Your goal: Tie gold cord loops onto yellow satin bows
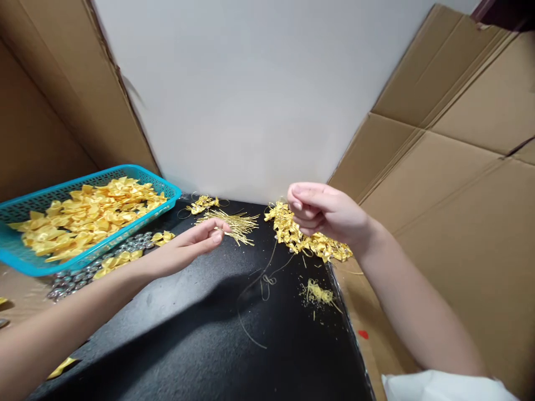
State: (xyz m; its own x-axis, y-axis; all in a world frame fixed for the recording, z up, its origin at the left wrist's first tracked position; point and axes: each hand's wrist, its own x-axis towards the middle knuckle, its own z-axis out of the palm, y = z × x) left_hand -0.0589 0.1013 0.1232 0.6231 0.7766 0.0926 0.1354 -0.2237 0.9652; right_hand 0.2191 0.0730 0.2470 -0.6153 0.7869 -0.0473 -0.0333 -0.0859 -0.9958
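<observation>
My left hand is over the table, beside a bundle of thin gold strips. Its thumb and bent index finger come close together; anything between the tips is too small to make out. My right hand is raised, its fingers curled and the thumb pressed on the index finger. What it grips, if anything, cannot be seen. Behind and below it spreads a pile of yellow ribbon bows with beads. A thin dark cord with a small looped knot trails over the black surface between the hands.
A blue basket full of yellow satin bows stands at left. Silvery beads and loose bows lie along its side. Yellow thread scraps sit near the black tabletop's right edge. Cardboard walls flank the space.
</observation>
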